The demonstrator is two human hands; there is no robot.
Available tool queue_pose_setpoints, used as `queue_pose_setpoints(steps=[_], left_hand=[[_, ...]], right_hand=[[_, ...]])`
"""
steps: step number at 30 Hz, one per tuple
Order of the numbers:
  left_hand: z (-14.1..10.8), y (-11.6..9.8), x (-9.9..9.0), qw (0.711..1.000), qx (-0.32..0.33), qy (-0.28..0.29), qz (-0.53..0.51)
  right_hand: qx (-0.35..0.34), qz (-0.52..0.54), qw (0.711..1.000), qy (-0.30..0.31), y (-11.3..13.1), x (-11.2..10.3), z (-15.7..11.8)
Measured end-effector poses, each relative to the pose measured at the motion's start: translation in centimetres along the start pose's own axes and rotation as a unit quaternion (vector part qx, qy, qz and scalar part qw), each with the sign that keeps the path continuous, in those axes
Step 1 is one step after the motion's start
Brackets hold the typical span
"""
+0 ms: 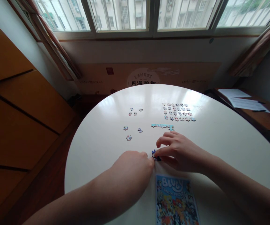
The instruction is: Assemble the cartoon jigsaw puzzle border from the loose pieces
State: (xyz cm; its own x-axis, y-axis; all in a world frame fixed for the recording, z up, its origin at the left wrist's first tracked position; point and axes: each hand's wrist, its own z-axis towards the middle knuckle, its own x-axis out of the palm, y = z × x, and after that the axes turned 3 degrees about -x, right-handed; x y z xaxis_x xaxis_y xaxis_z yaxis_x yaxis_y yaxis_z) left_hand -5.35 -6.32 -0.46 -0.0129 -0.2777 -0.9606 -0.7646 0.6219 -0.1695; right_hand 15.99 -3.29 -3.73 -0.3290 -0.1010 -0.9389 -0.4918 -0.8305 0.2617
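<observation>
A small cluster of joined jigsaw pieces (153, 153), dark blue and black, lies on the table between my hands. My left hand (133, 170) is closed, its fingertips pressed to the cluster's left edge; most of its fingers are hidden behind the back of the hand. From the right, my right hand (178, 150) reaches over with thumb and index finger on the cluster, covering part of it. Just beyond my right hand lies a joined light-blue puzzle strip (161, 126), bent down at its right end. Below the hands rests a picture sheet marked "Bluey" (177, 200).
Loose puzzle pieces stand in rows (177, 113) at the back right of the round white table (97, 150). Several more loose pieces (129, 137) are scattered left of centre. Papers (247, 103) and pens lie on a brown side table at right.
</observation>
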Motion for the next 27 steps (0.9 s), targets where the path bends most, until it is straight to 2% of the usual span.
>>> queue_pose_setpoints(steps=[8,14,22,27], left_hand=[[0.1,-0.5,-0.7,1.000,-0.006,0.013,0.019],[0.1,-0.9,-1.7,0.997,-0.022,0.056,0.044],[0.1,-0.5,-1.2,0.998,-0.013,0.036,0.046],[0.1,-0.7,-1.6,0.998,-0.017,0.037,0.045]], right_hand=[[-0.012,-0.007,1.000,0.002,0.1,0.1,0.1],[-0.001,0.021,1.000,-0.015,-0.1,0.5,0.2],[0.000,0.045,0.997,-0.056,-0.8,0.4,0.0],[-0.005,0.031,0.999,-0.028,-0.7,0.3,0.0]])
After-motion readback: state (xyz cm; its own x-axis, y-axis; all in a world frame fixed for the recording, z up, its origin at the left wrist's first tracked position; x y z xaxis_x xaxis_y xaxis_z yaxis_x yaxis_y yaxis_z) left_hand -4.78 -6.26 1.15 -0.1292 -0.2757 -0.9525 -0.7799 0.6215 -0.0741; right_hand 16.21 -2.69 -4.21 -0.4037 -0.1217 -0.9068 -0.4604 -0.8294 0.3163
